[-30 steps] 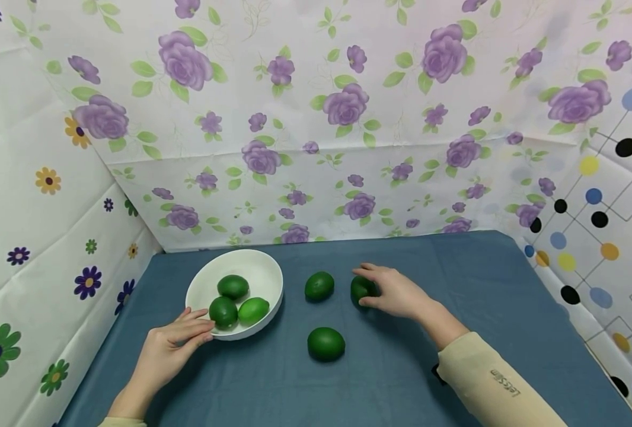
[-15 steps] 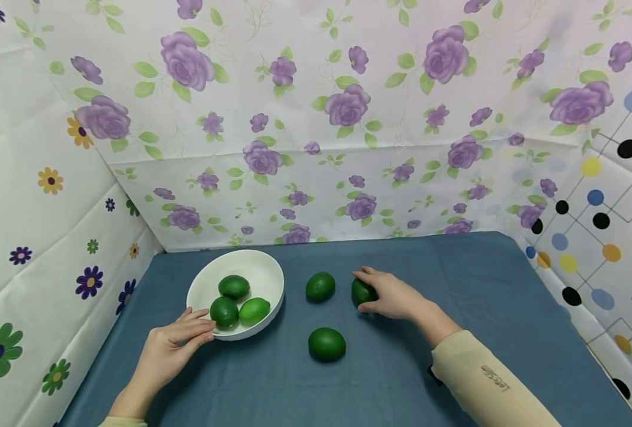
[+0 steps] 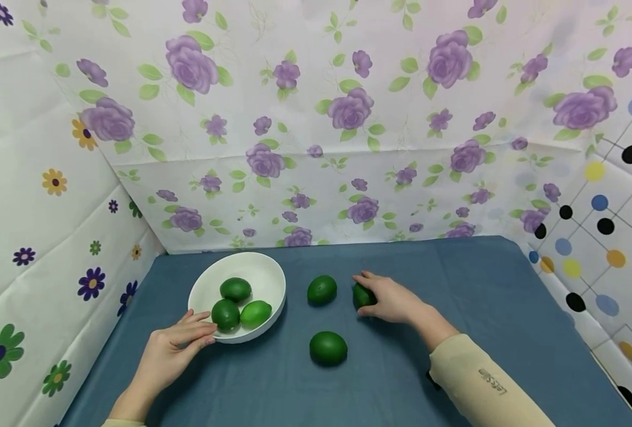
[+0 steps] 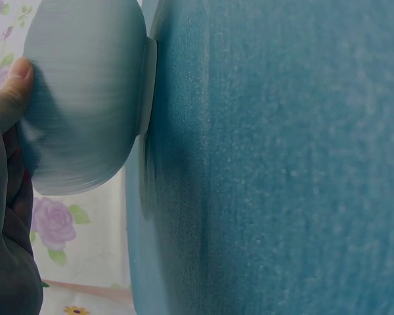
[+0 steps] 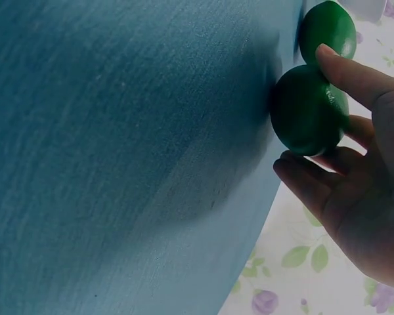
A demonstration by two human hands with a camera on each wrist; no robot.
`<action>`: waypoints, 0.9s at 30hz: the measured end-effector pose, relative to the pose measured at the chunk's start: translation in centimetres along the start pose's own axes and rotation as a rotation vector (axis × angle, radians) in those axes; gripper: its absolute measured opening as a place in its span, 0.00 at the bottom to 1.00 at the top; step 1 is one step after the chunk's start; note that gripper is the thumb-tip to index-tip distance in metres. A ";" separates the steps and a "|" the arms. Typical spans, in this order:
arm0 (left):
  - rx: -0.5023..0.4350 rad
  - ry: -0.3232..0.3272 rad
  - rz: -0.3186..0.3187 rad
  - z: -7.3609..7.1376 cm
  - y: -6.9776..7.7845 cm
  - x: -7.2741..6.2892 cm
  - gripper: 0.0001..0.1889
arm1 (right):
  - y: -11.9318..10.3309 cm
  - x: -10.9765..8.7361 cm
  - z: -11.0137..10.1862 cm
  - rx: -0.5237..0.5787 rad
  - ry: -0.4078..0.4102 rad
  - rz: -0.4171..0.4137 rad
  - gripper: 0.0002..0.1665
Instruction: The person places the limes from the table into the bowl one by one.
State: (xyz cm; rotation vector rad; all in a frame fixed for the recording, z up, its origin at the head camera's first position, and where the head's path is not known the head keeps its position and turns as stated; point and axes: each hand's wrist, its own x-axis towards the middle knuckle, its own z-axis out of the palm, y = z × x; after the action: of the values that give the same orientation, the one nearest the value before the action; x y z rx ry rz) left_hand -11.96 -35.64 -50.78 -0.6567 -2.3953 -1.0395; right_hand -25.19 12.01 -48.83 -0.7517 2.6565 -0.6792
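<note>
A white bowl [image 3: 267,279] stands at the left of the cloth with two dark green limes and a lighter lime [image 3: 255,314] in it. My left hand [image 3: 169,350] holds the bowl's near left rim, its thumb against the outer wall [image 4: 85,98]. To the right, my right hand [image 3: 393,299] grips a dark green lime [image 3: 363,296] on the cloth, thumb on one side and fingers on the other. The right wrist view shows this lime [image 5: 305,111] between thumb and fingertips. Two more limes lie loose: one farther back [image 3: 322,290], one nearer [image 3: 328,348].
Blue cloth [image 3: 273,391] covers the table. Flower-printed sheeting [image 3: 316,178] rises behind it, with more on the left side. A dotted sheet [image 3: 599,255] borders the right.
My right hand's fingers and thumb have drawn in around the lime, and its forearm has shifted slightly left. The left hand stays at the bowl.
</note>
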 end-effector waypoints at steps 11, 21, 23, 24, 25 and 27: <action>0.001 0.032 0.043 0.2 0.3 0.1 0.19 | -0.1 0.1 0.1 -0.004 0.013 -0.014 0.50; -0.007 0.027 0.048 0.1 0.2 0.2 0.18 | 0.1 0.1 0.1 -0.012 0.031 -0.025 0.49; -0.012 0.038 0.068 0.2 0.2 0.2 0.19 | 0.0 0.0 0.1 -0.012 0.033 -0.025 0.49; -0.013 0.039 0.072 0.2 0.2 0.2 0.19 | 0.0 0.0 0.1 -0.012 0.035 -0.024 0.49; -0.008 0.036 0.066 0.2 0.2 0.2 0.19 | 0.0 -0.1 0.1 -0.009 0.035 -0.023 0.49; -0.001 0.022 0.042 0.1 0.1 0.1 0.19 | 0.0 -0.1 0.1 -0.004 0.035 -0.020 0.49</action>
State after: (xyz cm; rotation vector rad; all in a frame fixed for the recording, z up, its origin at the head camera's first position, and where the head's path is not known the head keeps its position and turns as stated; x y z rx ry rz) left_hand -11.98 -35.46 -50.75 -0.6896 -2.3516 -1.0254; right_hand -25.03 12.01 -48.87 -0.7752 2.6858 -0.6991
